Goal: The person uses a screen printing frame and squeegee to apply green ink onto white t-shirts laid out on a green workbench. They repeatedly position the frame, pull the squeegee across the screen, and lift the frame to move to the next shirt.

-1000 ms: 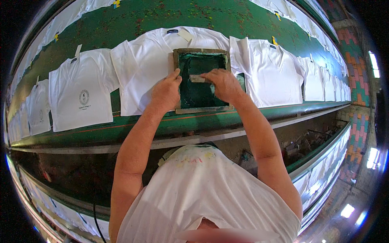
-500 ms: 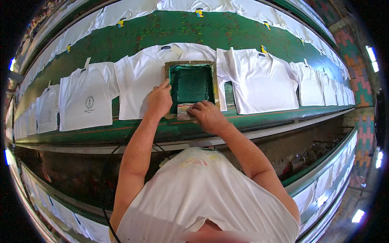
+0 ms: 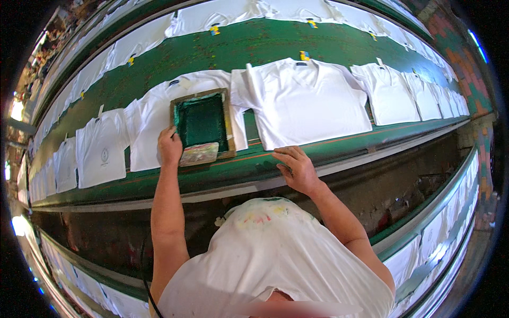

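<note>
A screen printing frame (image 3: 230,119) with a dark green mesh lies on a white T-shirt (image 3: 144,130), covering much of its front. My left hand (image 3: 169,147) is closed on the frame's left edge, low down. Inside the frame's near end rests a paint-stained squeegee (image 3: 199,153), with no hand on it. To the right, my right hand (image 3: 298,168) holds nothing. Its fingers stretch leftward, a little apart, over the table's front edge beside the hem of a plain V-neck T-shirt (image 3: 313,106).
White shirts line the long green table (image 3: 175,61) in two rows. A shirt at left (image 3: 103,148) bears a small dark round print. Yellow-and-blue tags (image 3: 304,55) lie near collars. Behind me runs another table with shirts (image 3: 424,241). A black cable (image 3: 144,265) hangs at my left.
My right hand has let go of the squeegee and moved right, away from the frame. My left hand stays on the frame's edge. The whole view has swung to the right.
</note>
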A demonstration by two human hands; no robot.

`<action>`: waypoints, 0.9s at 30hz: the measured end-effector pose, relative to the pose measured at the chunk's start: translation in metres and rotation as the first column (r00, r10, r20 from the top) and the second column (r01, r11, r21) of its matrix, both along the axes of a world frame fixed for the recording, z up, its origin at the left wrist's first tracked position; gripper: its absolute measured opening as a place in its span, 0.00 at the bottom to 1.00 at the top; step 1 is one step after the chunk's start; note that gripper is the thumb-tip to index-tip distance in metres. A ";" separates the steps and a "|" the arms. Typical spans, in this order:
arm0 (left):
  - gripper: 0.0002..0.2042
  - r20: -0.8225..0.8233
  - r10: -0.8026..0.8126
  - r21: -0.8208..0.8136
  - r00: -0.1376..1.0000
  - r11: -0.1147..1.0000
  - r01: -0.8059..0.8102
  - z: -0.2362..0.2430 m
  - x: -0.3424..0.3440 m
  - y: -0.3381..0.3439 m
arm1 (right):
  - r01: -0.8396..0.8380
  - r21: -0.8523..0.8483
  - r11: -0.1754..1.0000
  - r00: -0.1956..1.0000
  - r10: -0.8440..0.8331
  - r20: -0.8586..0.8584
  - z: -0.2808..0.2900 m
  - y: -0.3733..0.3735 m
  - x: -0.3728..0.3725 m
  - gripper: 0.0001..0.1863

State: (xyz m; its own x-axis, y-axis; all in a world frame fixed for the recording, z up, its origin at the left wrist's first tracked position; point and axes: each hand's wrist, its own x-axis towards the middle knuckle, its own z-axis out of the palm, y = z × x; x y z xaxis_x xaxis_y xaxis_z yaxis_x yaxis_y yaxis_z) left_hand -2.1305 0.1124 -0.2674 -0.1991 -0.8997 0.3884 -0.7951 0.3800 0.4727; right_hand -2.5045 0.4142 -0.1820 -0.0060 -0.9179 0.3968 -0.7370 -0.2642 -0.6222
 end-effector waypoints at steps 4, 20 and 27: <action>0.15 -0.090 0.051 0.082 0.995 0.996 -0.044 -0.005 0.003 -0.001 | 0.039 -0.008 0.999 0.999 -0.038 0.014 0.004 0.014 -0.027 0.25; 0.23 -0.121 0.105 0.192 0.987 0.978 -0.081 0.003 0.000 0.013 | -0.113 0.174 0.978 0.987 0.090 0.134 -0.005 -0.095 0.036 0.37; 0.23 -0.224 0.026 0.135 0.974 0.991 0.005 -0.002 0.002 0.013 | -0.051 0.334 0.941 0.957 -0.050 0.287 -0.036 -0.139 0.070 0.40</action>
State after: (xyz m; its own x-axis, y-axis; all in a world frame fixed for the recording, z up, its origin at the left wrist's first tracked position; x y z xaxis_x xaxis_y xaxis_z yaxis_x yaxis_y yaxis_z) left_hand -2.1284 0.1257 -0.2693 -0.1110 -0.9480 0.2984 -0.6662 0.2937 0.6855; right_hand -2.4346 0.2748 -0.2184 -0.0730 -0.9962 0.0478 -0.5133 -0.0036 -0.8582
